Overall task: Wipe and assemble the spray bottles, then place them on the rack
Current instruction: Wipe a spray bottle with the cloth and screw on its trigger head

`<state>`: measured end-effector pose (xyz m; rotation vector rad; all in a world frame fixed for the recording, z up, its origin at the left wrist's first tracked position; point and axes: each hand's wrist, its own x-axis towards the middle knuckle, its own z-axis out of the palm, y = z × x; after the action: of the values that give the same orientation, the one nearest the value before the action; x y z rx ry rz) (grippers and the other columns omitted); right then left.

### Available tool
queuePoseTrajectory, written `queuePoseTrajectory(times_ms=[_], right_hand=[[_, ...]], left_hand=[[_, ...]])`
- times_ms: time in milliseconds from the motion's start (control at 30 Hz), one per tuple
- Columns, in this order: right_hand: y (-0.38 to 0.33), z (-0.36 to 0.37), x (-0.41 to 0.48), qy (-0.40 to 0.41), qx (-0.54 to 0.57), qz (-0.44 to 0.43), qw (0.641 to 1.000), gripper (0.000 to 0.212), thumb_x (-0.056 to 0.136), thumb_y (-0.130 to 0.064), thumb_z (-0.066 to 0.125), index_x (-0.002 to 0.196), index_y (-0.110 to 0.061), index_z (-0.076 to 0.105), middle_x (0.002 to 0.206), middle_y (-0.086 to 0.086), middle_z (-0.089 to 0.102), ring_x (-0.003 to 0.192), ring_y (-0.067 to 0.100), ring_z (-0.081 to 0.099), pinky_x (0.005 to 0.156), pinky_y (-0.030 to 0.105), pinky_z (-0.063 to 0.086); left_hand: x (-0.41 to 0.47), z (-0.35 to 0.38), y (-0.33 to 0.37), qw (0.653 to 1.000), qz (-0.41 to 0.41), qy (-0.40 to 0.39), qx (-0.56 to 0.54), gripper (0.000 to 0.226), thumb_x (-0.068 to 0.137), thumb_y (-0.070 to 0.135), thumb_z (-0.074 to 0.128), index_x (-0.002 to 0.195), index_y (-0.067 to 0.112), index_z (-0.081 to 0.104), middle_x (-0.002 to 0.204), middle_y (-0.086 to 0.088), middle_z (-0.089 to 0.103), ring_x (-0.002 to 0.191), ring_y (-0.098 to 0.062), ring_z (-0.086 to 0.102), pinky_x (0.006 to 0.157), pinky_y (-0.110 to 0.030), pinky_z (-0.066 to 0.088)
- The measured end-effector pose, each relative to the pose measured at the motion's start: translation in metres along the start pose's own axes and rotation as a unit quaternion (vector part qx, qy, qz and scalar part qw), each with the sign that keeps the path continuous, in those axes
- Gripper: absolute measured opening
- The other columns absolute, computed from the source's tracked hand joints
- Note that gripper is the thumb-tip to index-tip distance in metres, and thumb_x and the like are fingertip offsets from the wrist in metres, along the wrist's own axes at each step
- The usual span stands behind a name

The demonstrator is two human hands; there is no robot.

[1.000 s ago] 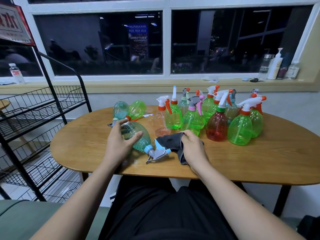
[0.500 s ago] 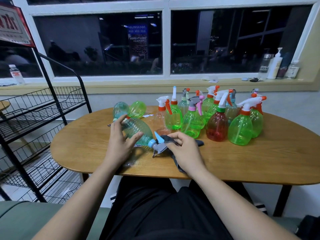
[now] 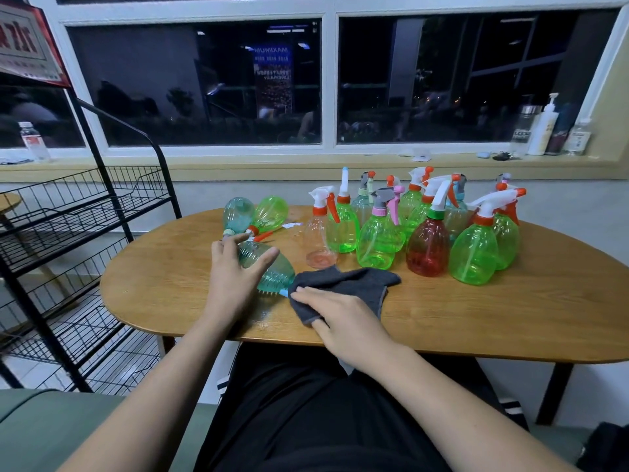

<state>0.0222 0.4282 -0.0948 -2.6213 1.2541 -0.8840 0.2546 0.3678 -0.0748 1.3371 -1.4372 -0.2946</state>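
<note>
A teal ribbed spray bottle (image 3: pixel 277 272) lies on its side on the wooden table (image 3: pixel 510 311), neck toward me. My left hand (image 3: pixel 235 270) grips its body from the left. A dark grey cloth (image 3: pixel 350 284) is draped over the bottle's blue spray head, which is hidden apart from a bit of blue collar. My right hand (image 3: pixel 340 318) presses on the cloth's near edge. Two more bottles, teal (image 3: pixel 237 214) and green (image 3: pixel 272 212), lie behind. The black wire rack (image 3: pixel 85 212) stands to the left of the table.
Several upright spray bottles cluster at the table's back right, among them a red one (image 3: pixel 427 247), a green one (image 3: pixel 473 253) and a clear pink one (image 3: pixel 318 240). Bottles and a pump dispenser (image 3: pixel 543 127) stand on the windowsill. A green seat edge is below left.
The cloth, earlier bunched in my right hand beside the spray head, now lies spread over the head. My right hand flattened on it. The bottle rolled slightly under my left hand.
</note>
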Motion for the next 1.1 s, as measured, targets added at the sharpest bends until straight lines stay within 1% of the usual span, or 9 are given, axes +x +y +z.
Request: queuePoseTrajectory(times_ms=[67,167,233,333,500,633,733,867,1100], right_hand=[[-0.003,-0.002,0.002,-0.061,-0.023,0.001,0.998,0.06,0.109,-0.031,0.056,0.165,-0.03,0.036,0.172,-0.012,0.031,0.159,0.0,0.021,0.127,0.031,0.028],[-0.011,-0.005,0.006,-0.14,-0.039,0.016,0.989,0.076,0.11,-0.059,0.04,0.171,-0.028,0.01,0.177,-0.016,0.001,0.159,-0.005,-0.006,0.128,0.026,0.01],[-0.014,-0.005,0.009,-0.16,-0.031,0.034,0.986,0.08,0.109,-0.067,0.033,0.171,-0.028,0.001,0.176,-0.018,-0.009,0.157,-0.008,-0.014,0.127,0.023,0.003],[-0.012,-0.002,0.013,-0.165,-0.037,0.061,0.984,0.084,0.107,-0.073,0.025,0.17,-0.028,-0.006,0.174,-0.019,-0.016,0.157,-0.006,-0.018,0.131,0.028,0.002],[-0.008,-0.008,0.016,-0.168,-0.044,0.134,0.976,0.088,0.105,-0.075,0.024,0.171,-0.024,-0.005,0.176,-0.013,-0.016,0.161,0.002,-0.012,0.13,0.04,0.015],[0.002,-0.013,0.009,-0.153,-0.061,0.161,0.973,0.087,0.104,-0.076,0.023,0.171,-0.024,0.004,0.178,-0.011,-0.004,0.163,0.005,-0.001,0.129,0.038,0.018],[0.004,-0.015,-0.003,-0.145,-0.081,0.141,0.976,0.085,0.105,-0.075,0.023,0.172,-0.025,0.007,0.178,-0.011,0.001,0.163,0.005,0.002,0.13,0.035,0.014],[0.003,-0.016,-0.01,-0.147,-0.1,0.1,0.979,0.085,0.106,-0.074,0.024,0.171,-0.026,0.002,0.177,-0.012,-0.005,0.162,0.003,-0.003,0.132,0.03,0.002],[-0.006,-0.008,0.008,-0.155,-0.04,0.063,0.985,0.081,0.107,-0.07,0.03,0.171,-0.031,-0.002,0.174,-0.021,-0.014,0.159,-0.005,-0.013,0.131,0.032,0.014]], left_hand=[[0.0,0.001,-0.001,1.0,0.005,-0.011,0.012,0.074,0.082,0.061,0.081,0.142,0.027,0.055,0.134,0.001,0.041,0.127,-0.009,0.048,0.113,-0.028,0.038],[0.001,0.002,-0.003,1.0,0.009,-0.021,0.018,0.075,0.081,0.058,0.083,0.143,0.027,0.054,0.136,0.0,0.04,0.128,-0.011,0.049,0.111,-0.027,0.038],[0.002,0.001,-0.004,0.999,0.014,-0.022,0.02,0.076,0.081,0.058,0.083,0.143,0.026,0.054,0.136,0.001,0.042,0.129,-0.008,0.048,0.112,-0.027,0.039],[0.003,0.001,-0.003,0.999,0.023,-0.016,0.031,0.078,0.081,0.058,0.083,0.143,0.021,0.054,0.138,0.002,0.051,0.131,-0.008,0.049,0.112,-0.031,0.042],[0.001,0.001,0.0,0.999,0.008,-0.02,0.025,0.08,0.081,0.057,0.085,0.144,0.022,0.052,0.143,0.004,0.061,0.132,-0.013,0.056,0.107,-0.032,0.046],[-0.001,0.001,0.002,0.999,-0.007,-0.024,0.023,0.078,0.082,0.059,0.083,0.144,0.026,0.05,0.145,0.005,0.061,0.134,-0.016,0.056,0.106,-0.033,0.046],[-0.001,0.001,0.004,0.999,-0.009,-0.026,0.025,0.078,0.082,0.059,0.082,0.145,0.027,0.049,0.146,0.005,0.061,0.134,-0.016,0.056,0.102,-0.03,0.044],[-0.001,0.001,0.005,0.999,-0.008,-0.029,0.032,0.079,0.083,0.06,0.082,0.146,0.026,0.049,0.146,0.004,0.061,0.133,-0.016,0.056,0.099,-0.029,0.044],[-0.001,-0.002,0.006,0.999,-0.008,-0.038,0.034,0.076,0.083,0.057,0.083,0.145,0.026,0.051,0.142,0.004,0.063,0.124,-0.009,0.056,0.095,-0.026,0.044]])
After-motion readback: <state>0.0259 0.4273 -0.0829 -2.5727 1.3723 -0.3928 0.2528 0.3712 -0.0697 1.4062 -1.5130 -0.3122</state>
